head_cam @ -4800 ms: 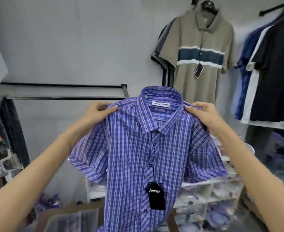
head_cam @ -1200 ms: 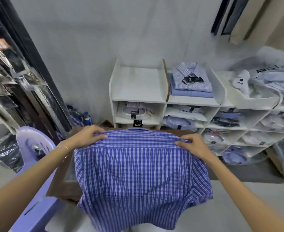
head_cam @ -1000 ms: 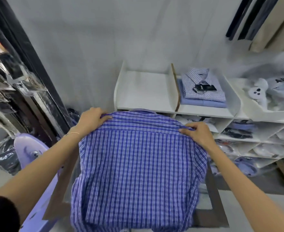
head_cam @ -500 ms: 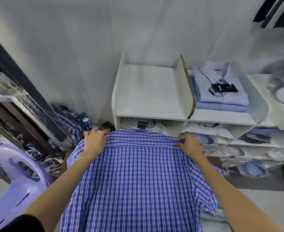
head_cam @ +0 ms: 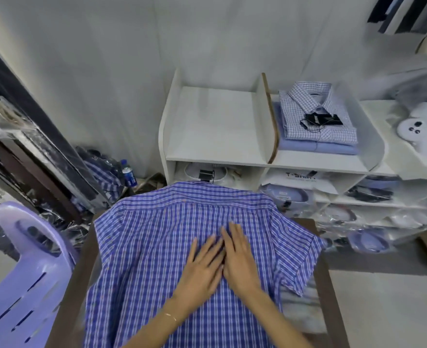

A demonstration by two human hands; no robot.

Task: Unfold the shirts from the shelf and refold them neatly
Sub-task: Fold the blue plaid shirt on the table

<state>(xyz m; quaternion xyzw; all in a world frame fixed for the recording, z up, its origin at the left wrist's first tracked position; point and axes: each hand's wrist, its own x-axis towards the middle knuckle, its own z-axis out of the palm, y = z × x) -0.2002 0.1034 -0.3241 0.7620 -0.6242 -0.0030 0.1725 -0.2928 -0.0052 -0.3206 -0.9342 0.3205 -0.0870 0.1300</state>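
Blue plaid shirt (head_cam: 157,259) lies spread back-up across the brown-edged table (head_cam: 324,280), collar at twelve o'clock, a sensible start for folding. One short sleeve trails off the table edge at three o'clock and will likely need tucking in. Beyond it, at one o'clock, the white shelf unit (head_cam: 215,156) keeps a bare top bay beside two folded shirts (head_cam: 318,121). A lilac plastic chair (head_cam: 29,267) crowds nine o'clock. Left hand (head_cam: 202,266) and right hand (head_cam: 240,259) press flat at centre, fingers straight, touching, gripping nothing, seemingly smoothing the cloth. A small water bottle (head_cam: 129,173) stands at eleven o'clock.
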